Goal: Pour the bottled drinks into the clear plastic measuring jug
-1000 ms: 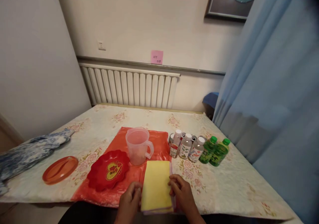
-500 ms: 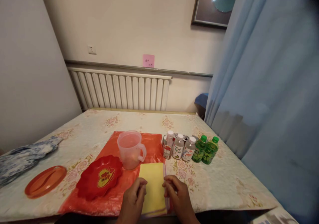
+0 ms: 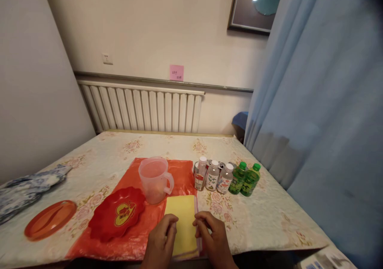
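My left hand (image 3: pixel 160 239) is loosely curled at the left edge of a folded yellow cloth (image 3: pixel 182 221), with nothing showing in its fingers. Over the right edge of this cloth, my right hand (image 3: pixel 212 233) has its fingers bent in, and nothing shows in them either. Pinkish edges of other folded layers show under the yellow one. A translucent pink pitcher (image 3: pixel 154 181) stands just beyond the cloth, its handle to the right. Left of my left hand, a red scalloped plate (image 3: pixel 104 215) with a yellow picture lies on a red plastic sheet (image 3: pixel 179 177).
An orange oval lid (image 3: pixel 50 220) and blue-and-white patterned fabric (image 3: pixel 32 187) lie at the left. Three white-capped bottles (image 3: pixel 212 177) and two green bottles (image 3: pixel 250 180) stand at right, with cans (image 3: pixel 221 165) behind. A blue curtain (image 3: pixel 314 121) borders the flowered tablecloth (image 3: pixel 269 225).
The whole view has shifted slightly, so most things appear a little farther left. My hands keep nearly the same curled pose over the cloth, and the objects stay in place.
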`<state>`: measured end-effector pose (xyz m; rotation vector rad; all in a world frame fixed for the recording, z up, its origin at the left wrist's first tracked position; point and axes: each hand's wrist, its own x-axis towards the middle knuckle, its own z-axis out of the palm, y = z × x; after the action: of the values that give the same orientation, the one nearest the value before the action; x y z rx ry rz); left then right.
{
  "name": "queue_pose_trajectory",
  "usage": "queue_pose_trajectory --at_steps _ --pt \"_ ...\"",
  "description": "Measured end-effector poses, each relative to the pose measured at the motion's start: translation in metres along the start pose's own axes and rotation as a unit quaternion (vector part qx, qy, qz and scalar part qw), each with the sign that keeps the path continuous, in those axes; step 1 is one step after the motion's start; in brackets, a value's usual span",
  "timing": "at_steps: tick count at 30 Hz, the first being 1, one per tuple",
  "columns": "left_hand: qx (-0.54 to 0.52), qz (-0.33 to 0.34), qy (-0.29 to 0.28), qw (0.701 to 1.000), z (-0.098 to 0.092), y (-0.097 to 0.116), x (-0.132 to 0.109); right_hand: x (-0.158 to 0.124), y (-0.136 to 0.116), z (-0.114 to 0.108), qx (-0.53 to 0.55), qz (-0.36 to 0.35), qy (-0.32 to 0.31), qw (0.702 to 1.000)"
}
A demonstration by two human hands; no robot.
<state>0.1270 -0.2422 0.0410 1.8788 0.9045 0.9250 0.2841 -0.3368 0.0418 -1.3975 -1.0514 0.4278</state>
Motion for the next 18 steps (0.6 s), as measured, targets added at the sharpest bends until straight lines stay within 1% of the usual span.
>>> queue_pose_trajectory --at_steps 4,7,10,12,14,15,16,18 --pt "0.025 0.045 0.017 0.999 -0.001 0.007 0.004 0.001 -0.005 0.000 -0.024 -0.032 0.010 0.999" --pt "0.046 0.079 0.031 0.995 0.001 0.009 0.008 0.005 -0.012 0.001 -0.058 -0.091 0.026 0.994" --pt "0.080 0.113 0.041 0.989 0.004 0.010 0.015 0.012 -0.015 0.002 -0.116 -0.168 0.072 0.976" --pt "0.117 0.126 0.032 0.985 0.007 0.010 0.022 0.019 -0.012 0.005 -0.168 -0.200 0.104 0.960" --pt "0.166 0.116 0.006 0.979 0.012 0.010 0.031 0.027 -0.005 0.009 -0.214 -0.202 0.110 0.949" --pt "0.195 0.097 -0.011 0.976 0.014 0.009 0.036 0.032 0.000 0.011 -0.233 -0.193 0.101 0.948" --pt "0.225 0.072 -0.029 0.971 0.017 0.008 0.041 0.037 0.005 0.013 -0.252 -0.175 0.085 0.948" --pt "0.286 0.009 -0.074 0.955 0.022 0.003 0.052 0.047 0.014 0.017 -0.301 -0.114 0.038 0.946"
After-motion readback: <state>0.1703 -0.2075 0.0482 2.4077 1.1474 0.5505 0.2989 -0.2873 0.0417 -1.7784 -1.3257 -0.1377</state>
